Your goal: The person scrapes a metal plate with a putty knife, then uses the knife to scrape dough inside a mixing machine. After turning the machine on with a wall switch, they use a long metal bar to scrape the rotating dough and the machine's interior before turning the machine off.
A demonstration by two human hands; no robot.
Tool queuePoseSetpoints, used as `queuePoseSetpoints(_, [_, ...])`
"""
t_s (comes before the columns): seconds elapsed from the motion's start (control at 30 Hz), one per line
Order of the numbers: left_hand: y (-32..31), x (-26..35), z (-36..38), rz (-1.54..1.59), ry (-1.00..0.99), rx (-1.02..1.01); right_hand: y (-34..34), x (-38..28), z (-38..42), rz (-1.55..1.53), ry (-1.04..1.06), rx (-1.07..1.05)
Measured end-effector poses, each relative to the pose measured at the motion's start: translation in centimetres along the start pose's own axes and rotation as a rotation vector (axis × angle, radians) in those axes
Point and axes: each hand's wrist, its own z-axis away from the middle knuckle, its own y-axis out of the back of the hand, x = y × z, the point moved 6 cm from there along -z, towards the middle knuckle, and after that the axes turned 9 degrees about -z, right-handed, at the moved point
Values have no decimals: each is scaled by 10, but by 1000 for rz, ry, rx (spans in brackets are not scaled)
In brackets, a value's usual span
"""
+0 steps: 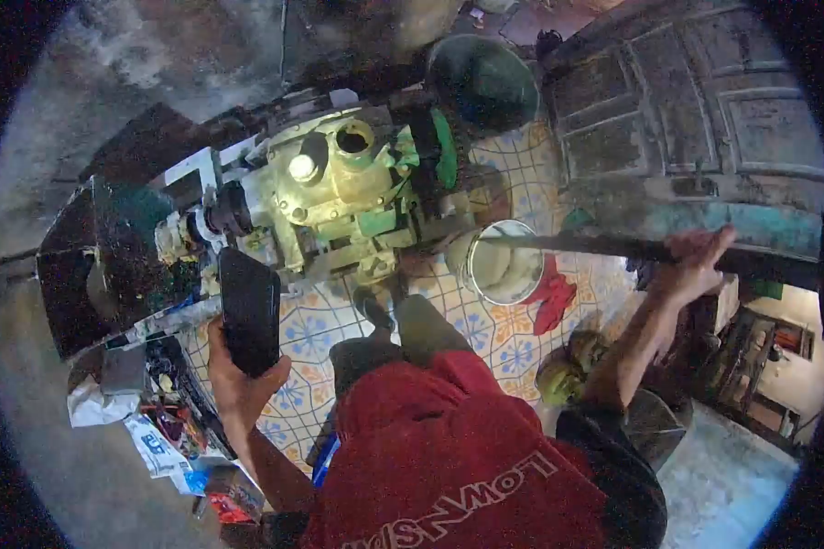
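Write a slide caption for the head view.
Phone in the left hand, right hand beside dark panelling; a machine and bucket ahead.

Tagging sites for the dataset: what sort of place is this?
Probably a makeshift workshop, perhaps in a home, though I can't be sure. Signs: a bulky metal machine, a house-like patterned tile floor and a pail near the machine.

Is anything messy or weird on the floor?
Yes, one thing: a crumpled red cloth lies on the patterned tile floor beside the white bucket. It looks dropped rather than put away, though maybe someone left it there on purpose.
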Motion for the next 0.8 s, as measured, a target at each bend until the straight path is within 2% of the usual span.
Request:
queuePoseSetpoints(0.03, [1,-3,-1,32,9,-10,-6,9,3,-104,-48,-26])
queuePoseSetpoints(0.07, [1,-8,-2,35,57,-22,-38,-10,36,18,14,59])
queuePoseSetpoints(0.13, [1,-16,-5,41,154,-41,-46,7,38,13,38,4])
queuePoseSetpoints(0.17, [1,-20,-6,44,205,-50,-45,21,34,2,-41,-14])
queuePoseSetpoints(0.2, [1,-20,-8,26,180,-50,-46,34,32,-7,-119,-31])
queuePoseSetpoints(0.3, [4,-10,-17,-27,89,-44,-61,39,28,11,-78,-51])
queuePoseSetpoints(0.4, [-4,16,-32,-86,2,-25,-79,40,32,-79,-104,-196])
queuePoseSetpoints(0.5, [-16,41,-46,-202,2,-3,-98,48,25,-458,-155,-628])
queuePoseSetpoints(0.53, [-21,49,-50,-238,-3,-7,-97,60,26,-396,-127,-521])
queuePoseSetpoints(0.67, [-43,65,-68,-284,5,-47,-95,107,27,-690,-436,-534])
queuePoseSetpoints(0.73, [-57,72,-73,-268,19,-57,-95,119,21,-761,-520,-312])
queuePoseSetpoints(0.8, [-65,95,-78,-304,6,-99,-97,121,14,-701,-518,-245])
